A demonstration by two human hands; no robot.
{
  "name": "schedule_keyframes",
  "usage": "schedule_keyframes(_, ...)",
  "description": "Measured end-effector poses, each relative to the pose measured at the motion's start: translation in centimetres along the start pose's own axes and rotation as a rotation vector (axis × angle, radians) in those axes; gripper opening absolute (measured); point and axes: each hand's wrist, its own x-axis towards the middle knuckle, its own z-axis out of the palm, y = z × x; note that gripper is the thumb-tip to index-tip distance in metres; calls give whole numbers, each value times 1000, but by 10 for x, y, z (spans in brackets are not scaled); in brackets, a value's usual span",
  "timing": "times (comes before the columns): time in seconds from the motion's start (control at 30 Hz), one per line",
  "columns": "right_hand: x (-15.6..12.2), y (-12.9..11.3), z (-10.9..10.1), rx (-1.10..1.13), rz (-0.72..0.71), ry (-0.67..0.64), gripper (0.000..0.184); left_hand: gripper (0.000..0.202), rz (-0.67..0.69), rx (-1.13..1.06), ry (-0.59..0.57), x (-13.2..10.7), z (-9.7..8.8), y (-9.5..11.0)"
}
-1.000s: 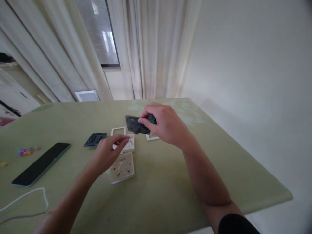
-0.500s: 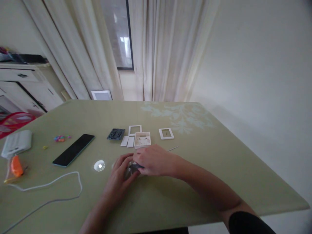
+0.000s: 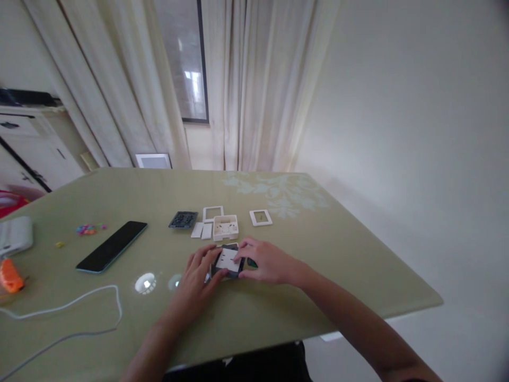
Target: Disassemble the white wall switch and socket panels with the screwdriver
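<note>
Both hands are on a wall socket module (image 3: 227,259) with a white slotted face and a dark grey frame, low over the near middle of the table. My left hand (image 3: 199,276) grips its left side, thumb along the near edge. My right hand (image 3: 264,261) has its fingertips on the right part of the face and its thumb by the near right corner. A small dark green piece (image 3: 251,262) shows under the right palm; what it is I cannot make out. Just beyond stands an open white back box (image 3: 226,228).
Beyond the hands lie a dark square plate (image 3: 183,219), two white switch rockers (image 3: 201,230) and white frames (image 3: 261,217). Leftward are a phone (image 3: 113,246), small coloured beads (image 3: 88,229), a white cable (image 3: 79,294) and an orange object (image 3: 10,276).
The socket's white face, hidden under my right hand before, now shows between both hands. My right hand has shifted slightly right and opened out. The thin rod beside it is out of sight. The view has shifted.
</note>
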Motion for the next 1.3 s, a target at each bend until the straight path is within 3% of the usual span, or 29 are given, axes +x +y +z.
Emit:
schedule_keyframes(0.17,-14,5,11,17,137,111,63,41,37,-25,-65,8,0,-1)
schedule_keyframes(0.3,-21,-1,15,-24,202,149,73,66,58,-17,-156,17,3,6)
schedule_keyframes(0.5,-31,-2,15,-78,127,109,62,81,109,-27,-245,33,3,20)
schedule_keyframes(0.8,-38,19,10,33,7,142,49,64,149,-7,-271,36,3,42)
schedule_keyframes(0.87,-45,27,8,71,39,225,39,65,145,2,-264,34,6,44)
schedule_keyframes(0.97,-58,42,0,149,135,451,31,67,141,4,-251,33,12,45)
schedule_keyframes(1.17,-71,77,-25,436,232,977,34,69,107,7,-193,39,31,43)
schedule_keyframes(1.3,-70,94,-24,574,262,1294,36,73,71,10,-116,49,50,44)
